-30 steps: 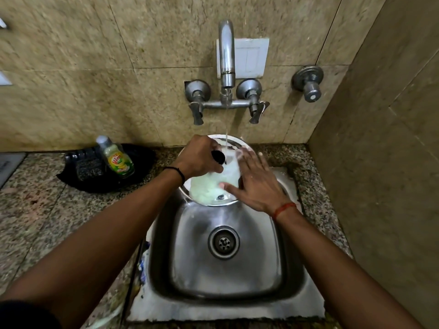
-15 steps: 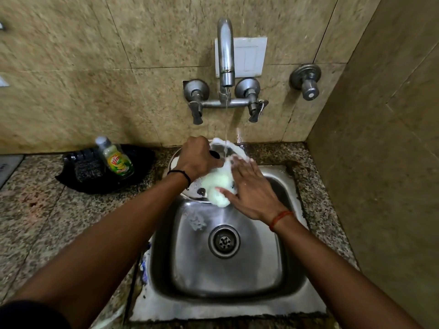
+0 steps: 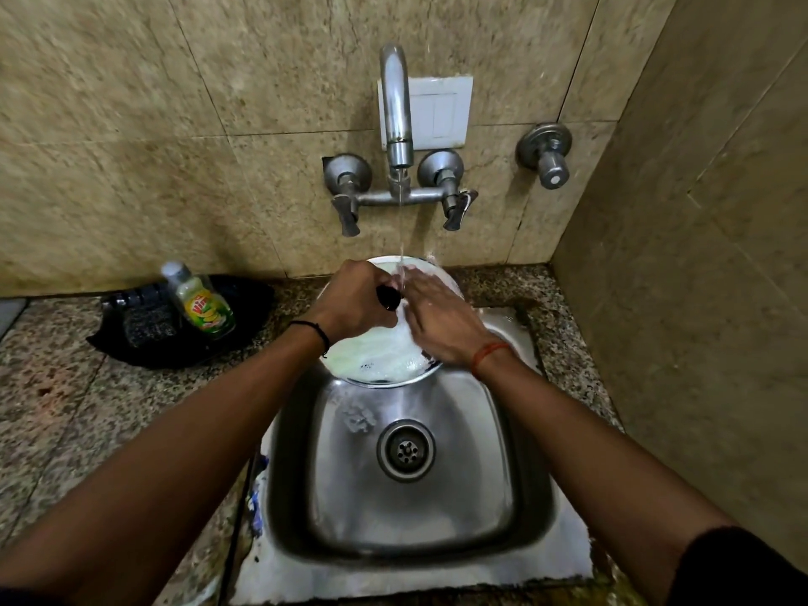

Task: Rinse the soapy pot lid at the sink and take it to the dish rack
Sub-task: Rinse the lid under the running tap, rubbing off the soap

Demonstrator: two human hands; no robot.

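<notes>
The left hand (image 3: 354, 301) is gripping the soapy, likely slippery pot lid (image 3: 380, 360) by its black knob (image 3: 389, 296); the right hand (image 3: 437, 319), at 3 o'clock, is lying open, rubbing it.

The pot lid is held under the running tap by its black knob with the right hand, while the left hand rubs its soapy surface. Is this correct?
Not quite: the hands are swapped. In the head view, the left hand grips the black knob of the pot lid under the running tap, while the right hand rubs its soapy surface.
</notes>
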